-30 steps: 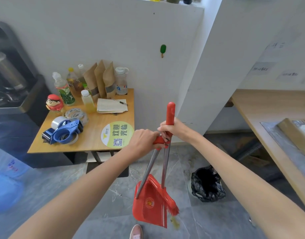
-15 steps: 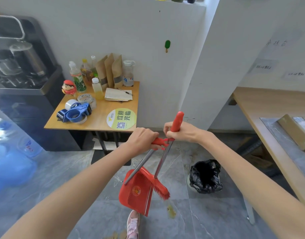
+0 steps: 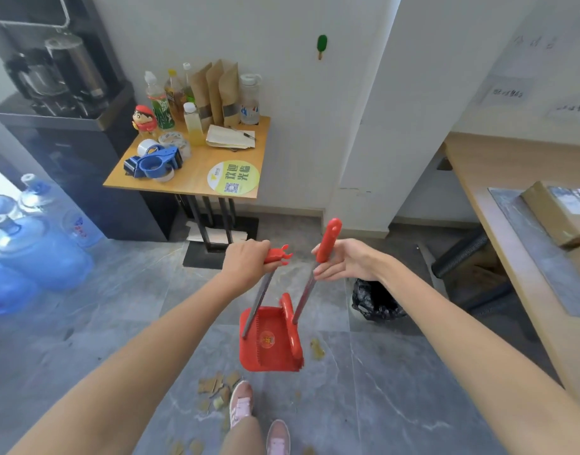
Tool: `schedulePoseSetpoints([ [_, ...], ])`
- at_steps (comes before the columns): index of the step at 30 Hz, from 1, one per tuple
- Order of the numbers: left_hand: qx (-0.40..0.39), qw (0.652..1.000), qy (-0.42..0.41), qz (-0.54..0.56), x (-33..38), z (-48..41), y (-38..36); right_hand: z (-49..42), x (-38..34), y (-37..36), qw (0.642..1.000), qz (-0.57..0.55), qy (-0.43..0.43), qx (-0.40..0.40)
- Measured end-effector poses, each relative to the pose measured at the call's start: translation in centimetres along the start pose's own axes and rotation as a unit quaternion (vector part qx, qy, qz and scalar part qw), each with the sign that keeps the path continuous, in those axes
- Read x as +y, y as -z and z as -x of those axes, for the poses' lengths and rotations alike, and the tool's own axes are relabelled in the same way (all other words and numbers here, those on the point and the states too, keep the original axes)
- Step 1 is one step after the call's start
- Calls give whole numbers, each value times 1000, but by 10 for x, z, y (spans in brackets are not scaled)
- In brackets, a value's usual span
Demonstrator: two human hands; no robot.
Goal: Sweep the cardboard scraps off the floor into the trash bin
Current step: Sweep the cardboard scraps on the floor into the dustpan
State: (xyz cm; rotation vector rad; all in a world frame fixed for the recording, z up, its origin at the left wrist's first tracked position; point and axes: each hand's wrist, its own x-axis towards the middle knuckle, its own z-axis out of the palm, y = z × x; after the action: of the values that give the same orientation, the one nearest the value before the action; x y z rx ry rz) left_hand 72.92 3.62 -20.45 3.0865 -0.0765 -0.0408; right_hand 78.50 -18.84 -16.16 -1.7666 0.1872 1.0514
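My left hand (image 3: 247, 262) grips the red top of the dustpan's long handle. The red dustpan (image 3: 265, 343) hangs just above the grey floor. My right hand (image 3: 344, 261) holds the broom's red handle (image 3: 328, 239), and the broom head (image 3: 290, 326) rests against the pan's right side. Several brown cardboard scraps (image 3: 216, 387) lie on the floor left of my pink shoe, with one more scrap (image 3: 317, 349) right of the pan. The trash bin, lined with a black bag (image 3: 375, 300), stands under my right forearm.
A small wooden table (image 3: 196, 178) with bottles, pouches and a tape dispenser stands against the wall ahead. Blue water jugs (image 3: 29, 247) sit at the left beside a dark water dispenser. A long wooden counter (image 3: 498, 198) runs along the right.
The broom and dustpan handles have come apart, with my hands now spread. The view has tilted down, and the cardboard scraps by my feet have come into sight.
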Motion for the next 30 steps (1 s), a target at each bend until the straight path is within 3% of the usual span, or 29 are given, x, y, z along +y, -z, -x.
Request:
schedulePoseSetpoints([
  [2,-13,999,22,25,0,12,-11,-2,16,-4,995,-53,-69,-43],
  [7,-46,997,36,49,5,43,-49,-22,65,-39,954,-62,-289,-56],
  [10,-78,993,53,70,3,64,-70,-19,93,-53,936,-27,-341,-79],
  [15,-69,981,122,132,-18,104,-85,10,125,-42,925,-143,-353,9],
  [24,-22,971,140,192,-64,201,-80,62,173,-117,931,-184,-310,54],
  [27,-68,940,170,287,-80,236,-80,78,192,-144,923,-162,-349,24],
  [30,-78,910,187,362,-90,268,-83,91,210,-161,921,-161,-346,78],
])
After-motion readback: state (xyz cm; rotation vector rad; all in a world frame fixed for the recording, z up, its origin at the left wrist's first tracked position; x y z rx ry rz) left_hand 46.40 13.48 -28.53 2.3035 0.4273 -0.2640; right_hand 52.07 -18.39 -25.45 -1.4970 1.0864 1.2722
